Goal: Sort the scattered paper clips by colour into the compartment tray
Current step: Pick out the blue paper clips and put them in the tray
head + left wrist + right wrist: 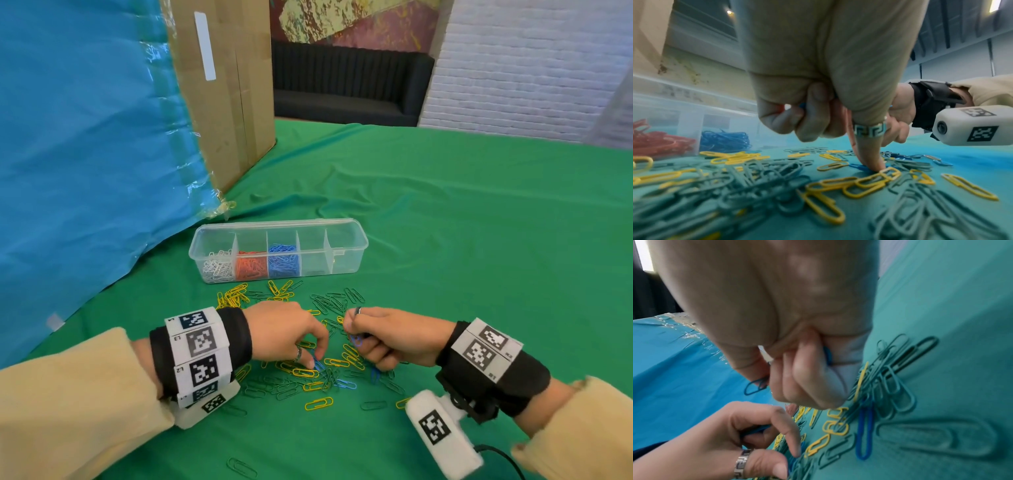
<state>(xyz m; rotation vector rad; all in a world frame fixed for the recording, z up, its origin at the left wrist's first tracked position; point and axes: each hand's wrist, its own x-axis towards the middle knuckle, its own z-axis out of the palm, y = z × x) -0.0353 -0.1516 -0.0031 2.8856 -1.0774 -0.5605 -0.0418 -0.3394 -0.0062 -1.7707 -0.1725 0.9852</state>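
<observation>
The left hand (287, 334) hangs low over the scattered paper clips (308, 356), fingers bent around a few blue clips (802, 106) in the palm while one ringed finger (869, 149) points straight down and presses a blue clip on the green tabletop (479, 240). The right hand (390, 337) is just beside it, fingers curled tight around several blue clips (827, 356). Yellow, green and some blue clips lie loose under both hands, and the clear compartment tray (346, 251) behind them has white, red and blue clips in its three left sections.
</observation>
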